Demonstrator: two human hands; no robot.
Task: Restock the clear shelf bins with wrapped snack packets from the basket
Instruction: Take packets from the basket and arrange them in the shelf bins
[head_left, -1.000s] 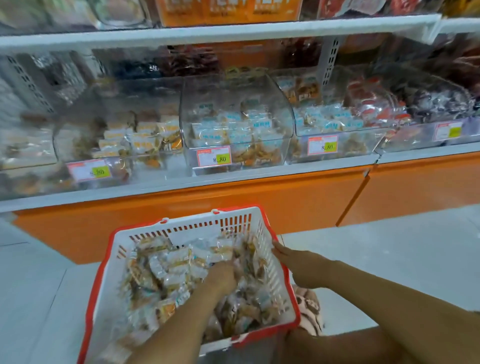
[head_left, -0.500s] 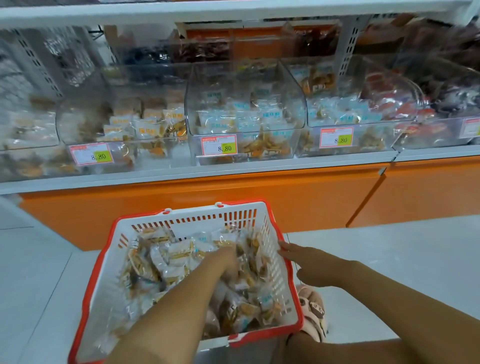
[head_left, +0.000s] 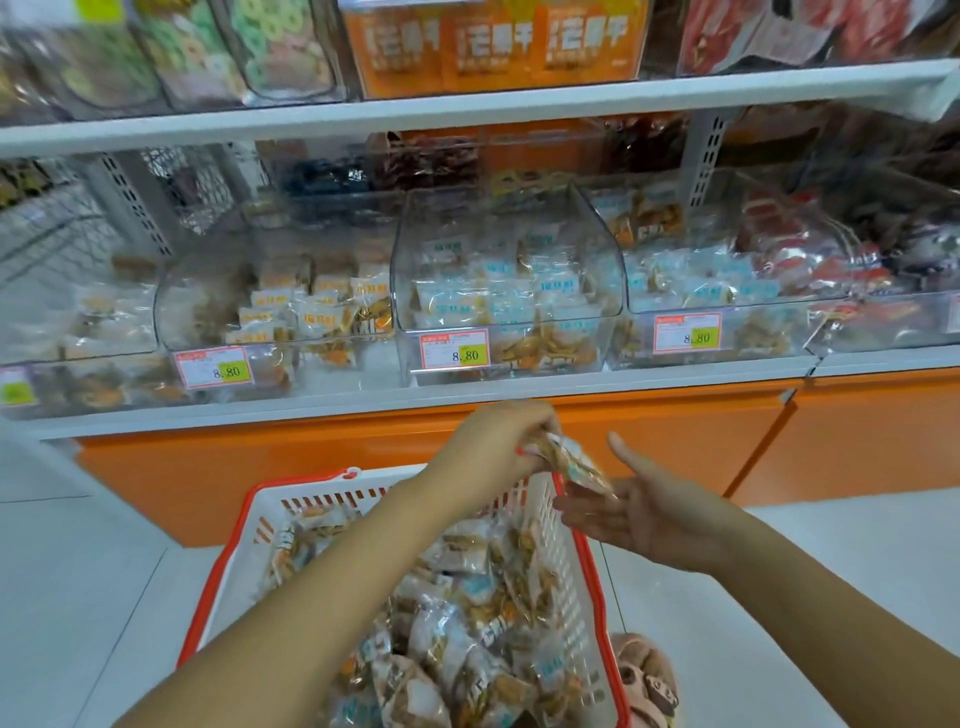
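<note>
A white basket with a red rim stands on the floor in front of me, full of wrapped snack packets. My left hand is raised above the basket's far rim and grips a bunch of packets. My right hand lies open, palm up, just right of the basket, and the lowest packet touches its fingers. Clear shelf bins sit ahead: the middle bin holds blue-labelled packets, the bin to its left holds orange-labelled ones.
An orange cabinet front runs below the white shelf edge. Another bin of blue-labelled packets stands right of the middle one, then red packets. An upper shelf carries orange boxes. A pink sandal shows beside the basket.
My left hand has come up out of the basket with a bunch of packets. My right hand left the basket rim and turned palm up under them. The view tilted upward.
</note>
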